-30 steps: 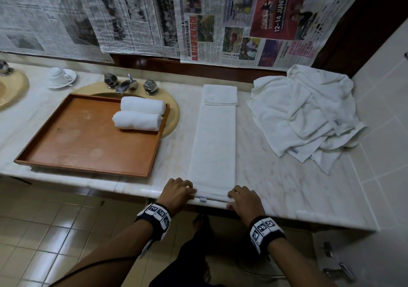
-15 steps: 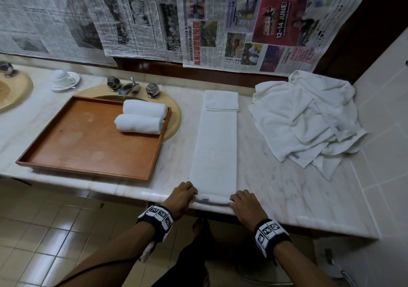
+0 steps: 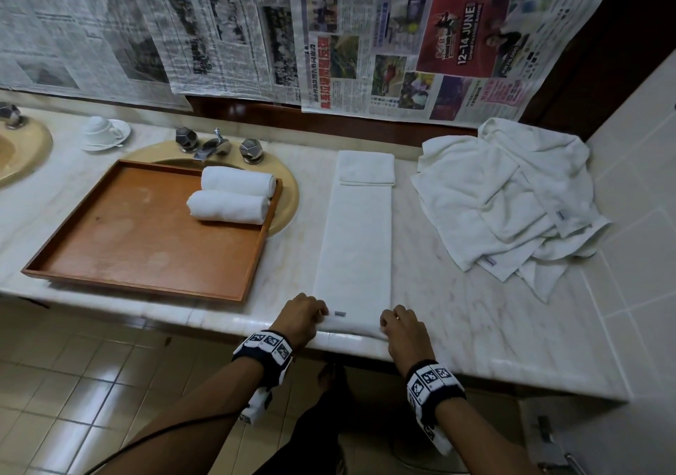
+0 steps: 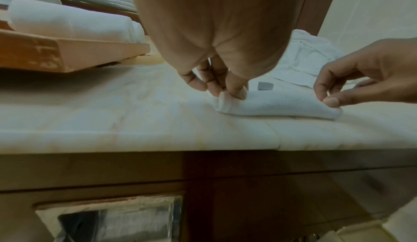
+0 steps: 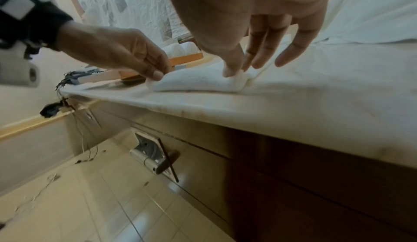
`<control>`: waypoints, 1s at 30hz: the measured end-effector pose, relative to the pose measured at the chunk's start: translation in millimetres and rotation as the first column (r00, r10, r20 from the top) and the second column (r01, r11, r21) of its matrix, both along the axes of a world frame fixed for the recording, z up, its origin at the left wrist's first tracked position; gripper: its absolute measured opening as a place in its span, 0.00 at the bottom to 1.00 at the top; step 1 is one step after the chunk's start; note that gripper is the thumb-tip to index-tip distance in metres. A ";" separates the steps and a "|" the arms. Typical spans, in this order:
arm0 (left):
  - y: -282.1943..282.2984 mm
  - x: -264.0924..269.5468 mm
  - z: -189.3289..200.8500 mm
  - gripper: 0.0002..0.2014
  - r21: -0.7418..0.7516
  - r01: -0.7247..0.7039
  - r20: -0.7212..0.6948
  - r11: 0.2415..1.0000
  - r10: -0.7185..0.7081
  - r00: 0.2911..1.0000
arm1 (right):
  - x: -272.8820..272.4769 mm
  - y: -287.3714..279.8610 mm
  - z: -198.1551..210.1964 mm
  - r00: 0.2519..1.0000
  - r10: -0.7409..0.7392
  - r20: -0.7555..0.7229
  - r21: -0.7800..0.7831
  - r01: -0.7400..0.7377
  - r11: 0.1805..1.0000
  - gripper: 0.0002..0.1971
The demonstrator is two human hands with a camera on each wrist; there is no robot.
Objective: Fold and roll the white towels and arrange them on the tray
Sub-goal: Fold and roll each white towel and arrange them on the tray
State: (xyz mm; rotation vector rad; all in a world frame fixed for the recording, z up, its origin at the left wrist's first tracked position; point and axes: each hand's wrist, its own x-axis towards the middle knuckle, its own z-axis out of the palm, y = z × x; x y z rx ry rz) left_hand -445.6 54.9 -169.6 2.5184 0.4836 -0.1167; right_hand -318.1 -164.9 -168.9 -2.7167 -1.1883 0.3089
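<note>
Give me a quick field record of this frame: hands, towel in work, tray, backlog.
left hand: pinches near-left end of folded towel strip
right hand: pinches its near-right end
strip state: first turn rolled at counter edge, rest flat
wooden tray: two rolled towels at far right corner
backlog: unfolded towel pile right of strip

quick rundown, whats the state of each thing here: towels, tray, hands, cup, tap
long towel: folded into a strip, flat on the counter, near end just starting to roll
rolled towels: two, side by side in the tray's far right corner
tray: flat on the counter, partly over the sink
towel pile: loose, unfolded
left hand: pinches the roll's left end
right hand: pinches its right end
cup: upside down on a saucer
tap: no water visible
</note>
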 end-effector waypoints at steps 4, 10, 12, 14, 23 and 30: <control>0.7 0.3 -2.4 0.13 -0.031 -0.002 -0.012 1.000 0.001 1.000 | -4.4 -2.1 -4.6 0.995 0.091 0.045 0.095 -0.095 0.991 0.18; -3.1 0.2 1.7 0.11 -0.006 -0.040 0.061 0.999 0.040 0.997 | 2.3 -9.9 -12.4 0.980 0.173 0.102 0.127 -0.185 0.975 0.18; -4.2 -4.4 -3.9 0.10 0.086 0.063 0.098 0.994 -0.071 0.993 | 1.7 -14.5 -7.5 0.975 0.198 0.103 0.105 -0.209 0.972 0.10; -5.2 -11.8 -5.6 0.07 0.157 0.135 0.098 0.978 -0.152 0.984 | 2.9 -17.3 -5.0 0.974 0.214 0.075 0.075 -0.219 0.973 0.10; -6.1 -5.6 4.3 0.04 0.373 0.220 0.072 0.901 -0.265 0.962 | 3.8 -8.2 -1.8 0.983 0.161 0.090 0.008 -0.163 0.987 0.16; -10.1 -5.0 1.2 0.10 0.041 0.146 0.039 0.988 -0.147 0.988 | 0.2 -14.6 3.0 0.999 -0.012 -0.046 -0.018 0.011 1.000 0.09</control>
